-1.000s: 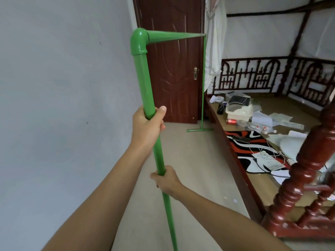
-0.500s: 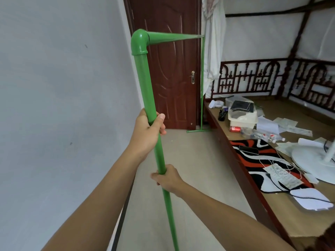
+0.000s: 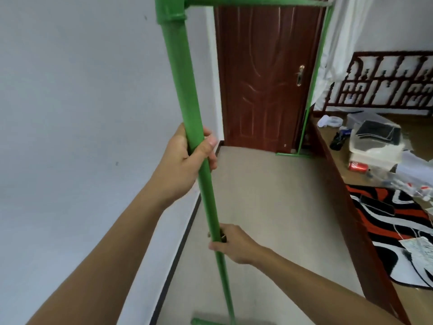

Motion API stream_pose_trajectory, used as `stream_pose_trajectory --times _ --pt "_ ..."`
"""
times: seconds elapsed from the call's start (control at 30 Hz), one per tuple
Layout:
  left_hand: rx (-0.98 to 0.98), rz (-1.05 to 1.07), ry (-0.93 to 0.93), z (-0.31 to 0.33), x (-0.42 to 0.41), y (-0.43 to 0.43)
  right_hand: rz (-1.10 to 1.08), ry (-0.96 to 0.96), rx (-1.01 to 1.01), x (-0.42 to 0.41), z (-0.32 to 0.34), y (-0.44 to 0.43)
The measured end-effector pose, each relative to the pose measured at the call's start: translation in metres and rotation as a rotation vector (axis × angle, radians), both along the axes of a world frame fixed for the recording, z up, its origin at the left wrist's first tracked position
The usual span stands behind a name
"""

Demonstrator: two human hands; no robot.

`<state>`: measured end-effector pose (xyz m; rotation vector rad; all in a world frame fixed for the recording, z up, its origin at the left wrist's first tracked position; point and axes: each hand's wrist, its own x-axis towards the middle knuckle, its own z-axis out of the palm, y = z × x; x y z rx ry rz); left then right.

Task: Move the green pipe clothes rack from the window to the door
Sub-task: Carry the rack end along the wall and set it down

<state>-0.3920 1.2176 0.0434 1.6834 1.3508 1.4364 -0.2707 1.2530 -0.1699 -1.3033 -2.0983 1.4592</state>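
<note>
Nearly there: both hands, left point(image 3: 185, 165) above right point(image 3: 236, 245), clasp the near upright of the rack point(image 3: 199, 174), whose far foot stands by the door point(image 3: 264, 78); final placement apparently remains.

Rack point(image 3: 181, 85): plastic pipe, green, smooth with a slight sheen. Door point(image 3: 262, 73): dark red-brown wood-look panel, glossy; handle point(image 3: 300, 75) brass-coloured metal. Wall point(image 3: 77, 102): painted, matt, smooth. Floor point(image 3: 276, 207): beige, matt. Can point(image 3: 358, 166): red metal, shiny. Rug point(image 3: 393, 224): patterned cloth.
</note>
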Motion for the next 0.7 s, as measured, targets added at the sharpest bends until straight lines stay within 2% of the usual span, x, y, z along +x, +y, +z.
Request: stream_pose_trajectory --times 0.17,0.33,0.5,0.7 --pt "-0.016 0.236 0.003 -0.011 -0.032 0.009 0.178 0.000 0.045 -0.044 0.002 0.028" --pt "-0.128 0.457 0.023 -0.037 -0.066 0.013 0.244 0.018 0.065 -0.096 0.001 0.043" --pt "-0.158 0.512 0.043 -0.041 -0.102 0.020 0.265 -0.018 0.113 -0.138 0.001 0.055" --pt "-0.147 0.483 0.073 -0.043 -0.138 0.030 0.240 -0.035 0.115 -0.169 0.002 0.059"
